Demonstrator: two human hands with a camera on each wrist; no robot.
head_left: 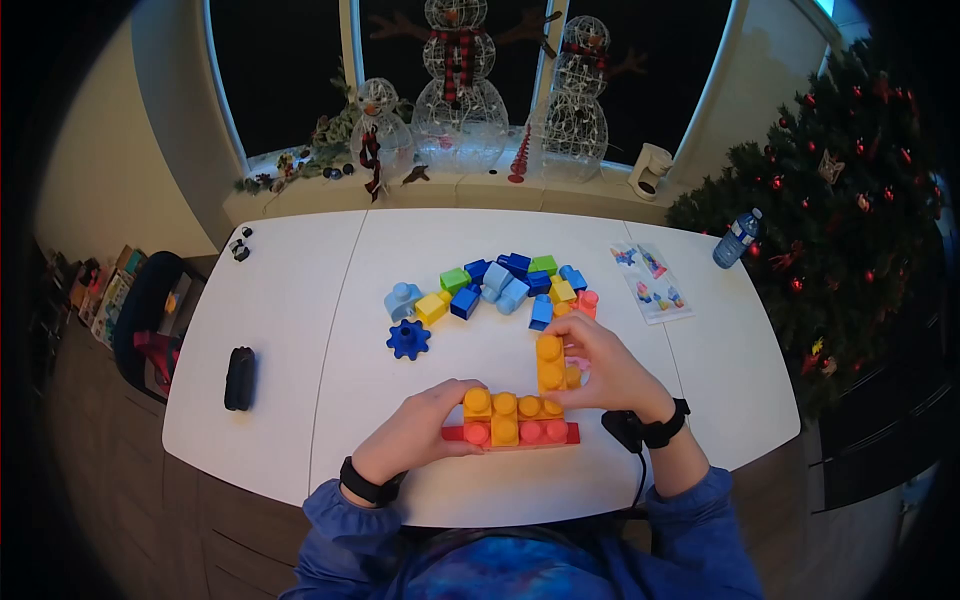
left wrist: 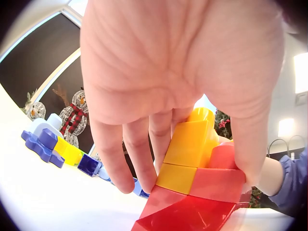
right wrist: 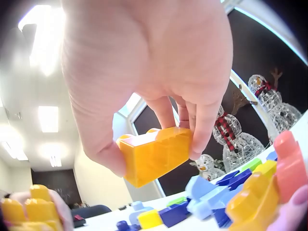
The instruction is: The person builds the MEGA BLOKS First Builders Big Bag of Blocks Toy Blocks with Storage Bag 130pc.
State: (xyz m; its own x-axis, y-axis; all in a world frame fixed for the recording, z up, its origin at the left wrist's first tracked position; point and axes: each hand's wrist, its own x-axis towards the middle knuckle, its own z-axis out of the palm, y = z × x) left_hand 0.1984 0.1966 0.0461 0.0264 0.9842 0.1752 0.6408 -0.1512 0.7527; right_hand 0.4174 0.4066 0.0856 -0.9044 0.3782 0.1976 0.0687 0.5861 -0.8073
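In the head view my left hand (head_left: 415,430) grips the left end of a built row of toy blocks (head_left: 505,430), with orange and salmon blocks on a red base. The left wrist view shows the thumb against a salmon block (left wrist: 216,183) and the fingers along the far side. Just above the row's right end, my right hand (head_left: 618,368) pinches an orange building block (right wrist: 156,156) between thumb and fingers. Its studs face up. Behind the hands, an arc of loose blocks (head_left: 497,280) in blue, green, yellow and salmon lies on the table.
A dark blue gear piece (head_left: 408,340) lies left of the loose blocks. Farther left is a black case (head_left: 240,378). At the right are a picture sheet (head_left: 652,285) and a water bottle (head_left: 737,240). The white table (head_left: 270,300) ends close to the person's body.
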